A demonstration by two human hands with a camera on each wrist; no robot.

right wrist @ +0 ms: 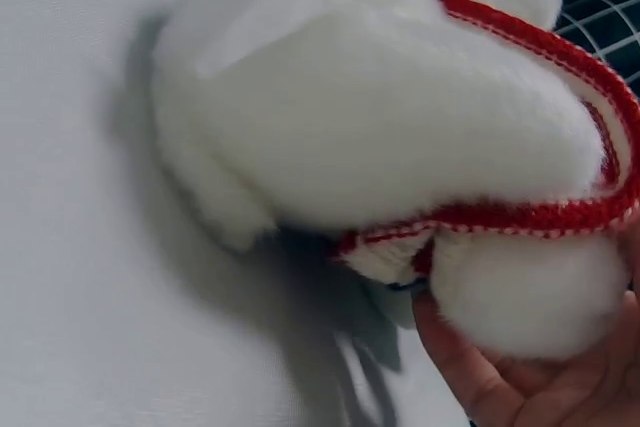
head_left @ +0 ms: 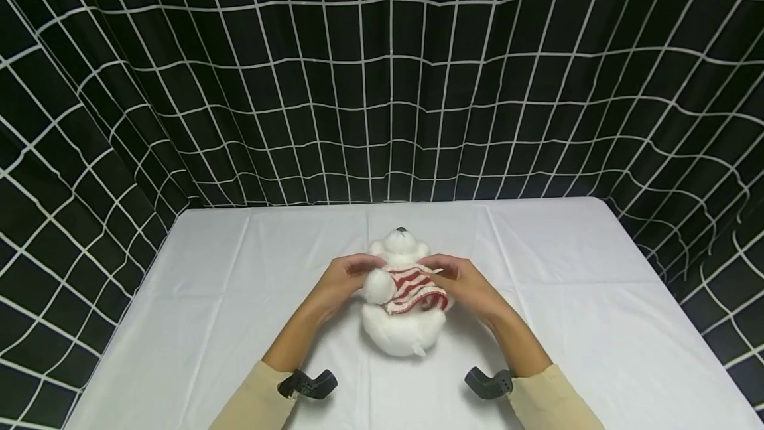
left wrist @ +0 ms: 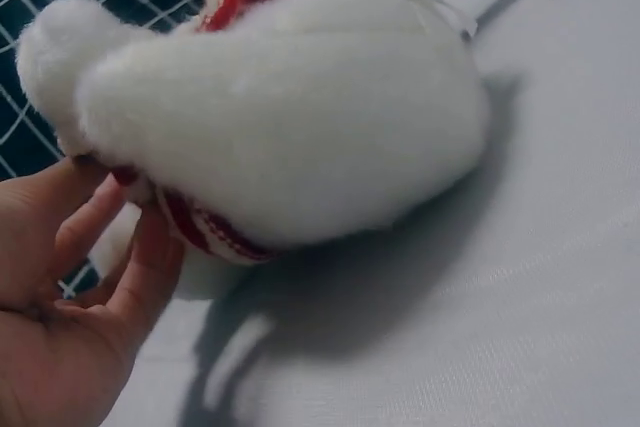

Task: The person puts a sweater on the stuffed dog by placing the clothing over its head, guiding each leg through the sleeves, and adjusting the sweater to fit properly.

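A white plush bear (head_left: pixel 401 334) lies on the white table, its dark nose pointing away from me. A red-and-white striped knit sweater (head_left: pixel 412 287) is bunched around its upper body, and a white paw (head_left: pixel 379 286) sticks out on the left. At the bear's left side, my left hand (head_left: pixel 343 281) pinches the sweater's edge beside that paw; the left wrist view shows thumb and fingers meeting at the red cloth (left wrist: pixel 190 222). My right hand (head_left: pixel 462 281) grips the sweater on the other side, fingers curled beneath another paw (right wrist: pixel 535 297). Some fingertips are hidden by fur and cloth.
The table cover (head_left: pixel 179 324) is white with fold creases. A black curtain with a white grid (head_left: pixel 388 85) surrounds the table at the back and sides. Black curved wrist mounts (head_left: pixel 316 385) stick inward from both sleeves.
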